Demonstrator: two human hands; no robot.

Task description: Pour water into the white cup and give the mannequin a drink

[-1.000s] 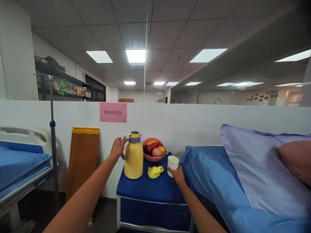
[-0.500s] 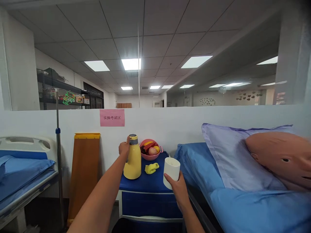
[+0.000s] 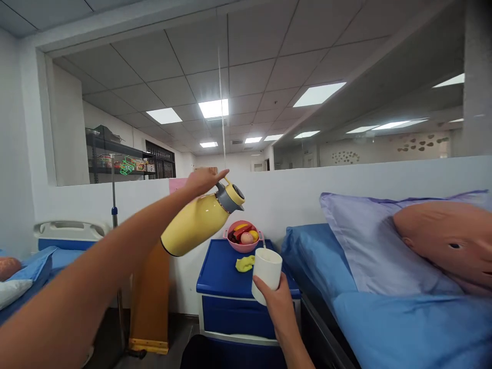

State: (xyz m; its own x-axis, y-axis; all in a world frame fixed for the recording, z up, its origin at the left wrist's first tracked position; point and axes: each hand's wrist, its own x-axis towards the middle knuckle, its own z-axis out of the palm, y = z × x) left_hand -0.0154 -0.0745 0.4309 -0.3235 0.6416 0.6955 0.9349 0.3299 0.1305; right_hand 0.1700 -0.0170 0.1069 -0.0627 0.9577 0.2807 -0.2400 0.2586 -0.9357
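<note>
My left hand (image 3: 203, 182) is closed on the handle of a yellow thermos jug (image 3: 198, 223). The jug is in the air, tipped over to the right, its grey spout up and left of a white cup. No liquid shows leaving it. In my right hand (image 3: 279, 297) the white cup (image 3: 268, 271) leans slightly over the front of the blue bedside cabinet (image 3: 221, 274). Behind the cup, a crumpled yellow-green cloth (image 3: 244, 264) lies on the cabinet top. At its back stands a pink bowl (image 3: 243, 248) holding several fruits.
To the right, a manikin (image 3: 442, 241) rests on a lilac pillow (image 3: 357, 246) and blue bed (image 3: 411, 328). On the left are a brown board (image 3: 149, 302), a drip stand (image 3: 114, 210) and another bed (image 3: 71, 230). A white partition (image 3: 292, 202) with glass above stands behind.
My left hand has lifted the thermos jug off the cabinet and tipped it to the right. The cup stays in my right hand, nearly in place. The view has shifted slightly.
</note>
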